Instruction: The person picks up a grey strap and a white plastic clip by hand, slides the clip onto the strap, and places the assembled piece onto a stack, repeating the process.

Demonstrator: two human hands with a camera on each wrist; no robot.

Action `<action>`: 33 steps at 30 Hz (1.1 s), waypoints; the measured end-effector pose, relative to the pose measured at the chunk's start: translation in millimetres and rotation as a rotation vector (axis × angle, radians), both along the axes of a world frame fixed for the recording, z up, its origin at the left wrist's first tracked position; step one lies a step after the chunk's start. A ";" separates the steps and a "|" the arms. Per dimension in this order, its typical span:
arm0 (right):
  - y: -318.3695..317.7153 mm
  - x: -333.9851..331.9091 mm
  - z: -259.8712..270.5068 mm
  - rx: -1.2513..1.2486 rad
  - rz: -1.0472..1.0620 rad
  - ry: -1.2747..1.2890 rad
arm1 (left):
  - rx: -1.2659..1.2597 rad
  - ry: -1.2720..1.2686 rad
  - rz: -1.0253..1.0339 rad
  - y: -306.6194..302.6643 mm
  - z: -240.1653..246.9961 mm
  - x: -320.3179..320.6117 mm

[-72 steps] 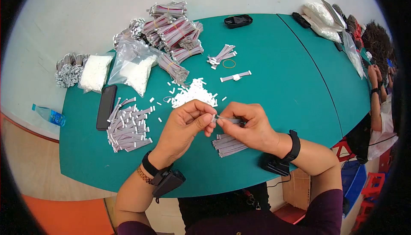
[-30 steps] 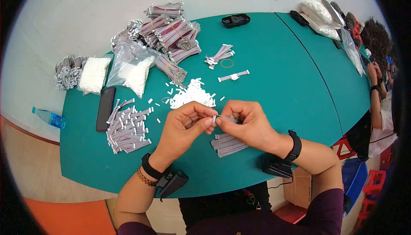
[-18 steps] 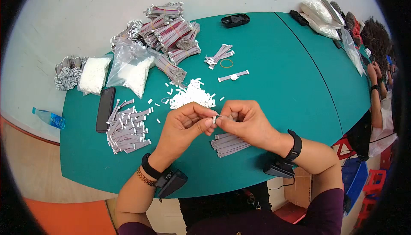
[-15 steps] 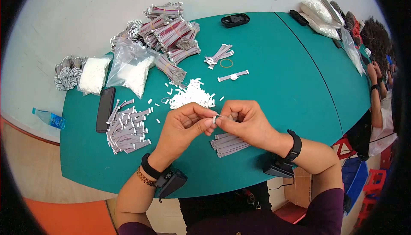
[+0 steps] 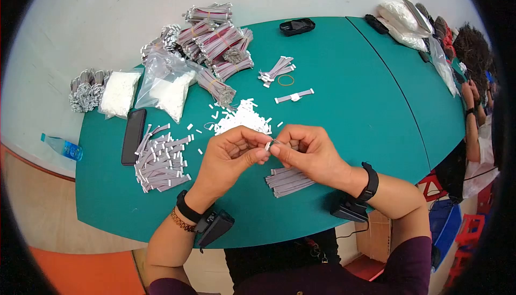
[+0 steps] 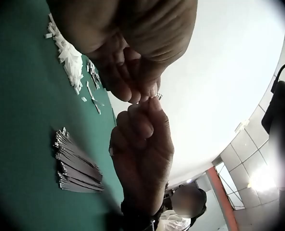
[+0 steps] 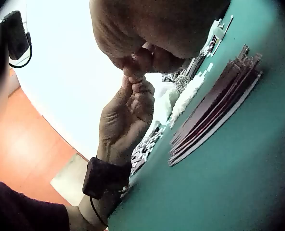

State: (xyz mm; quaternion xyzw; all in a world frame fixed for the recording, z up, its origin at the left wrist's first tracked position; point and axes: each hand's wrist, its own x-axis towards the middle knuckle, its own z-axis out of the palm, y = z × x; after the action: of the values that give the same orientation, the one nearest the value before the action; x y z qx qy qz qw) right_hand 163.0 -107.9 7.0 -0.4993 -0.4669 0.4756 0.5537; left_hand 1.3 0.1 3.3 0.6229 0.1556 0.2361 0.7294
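In the head view my left hand (image 5: 228,158) pinches a small white connector (image 5: 267,146) between thumb and forefinger. Facing it, my right hand (image 5: 312,152) pinches the end of a grey ribbon cable (image 5: 276,141), most of which is hidden by the fingers. The fingertips of both hands meet over the table, as the left wrist view also shows. Just beyond them lies a heap of loose white connectors (image 5: 244,116). Under my right hand is a neat stack of grey ribbon cables (image 5: 287,183), seen more fully in the right wrist view.
Ribbon cables with white ends (image 5: 161,160) are piled at left beside a black phone (image 5: 133,136). Behind stand bags of white connectors (image 5: 120,92) and banded cable bundles (image 5: 217,42). Farther back are a rubber band (image 5: 286,80), a single cable (image 5: 294,96) and a black case (image 5: 297,26).
Both hands stay in nearly the same place. The grey cable that showed between my right thumb and forefinger is now mostly covered by them, and the fingertips have shifted slightly around the white connector.
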 end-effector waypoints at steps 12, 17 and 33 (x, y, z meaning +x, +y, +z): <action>-2.8 -0.4 0.3 -0.038 0.080 0.025 | 0.024 -0.088 -0.021 0.1 -6.4 0.0; -4.8 -3.0 -2.3 0.001 0.089 0.061 | 0.031 -0.130 -0.061 -1.3 -6.6 0.6; -2.3 -2.8 0.4 0.000 0.079 0.071 | -0.072 -0.130 -0.037 -2.4 -7.9 1.4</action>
State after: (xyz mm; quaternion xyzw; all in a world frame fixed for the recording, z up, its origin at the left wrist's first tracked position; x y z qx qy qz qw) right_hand 160.2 -110.3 7.5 -0.4631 -0.4663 0.5145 0.5508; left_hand 2.7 -2.4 -4.6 0.5821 0.1048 0.2570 0.7642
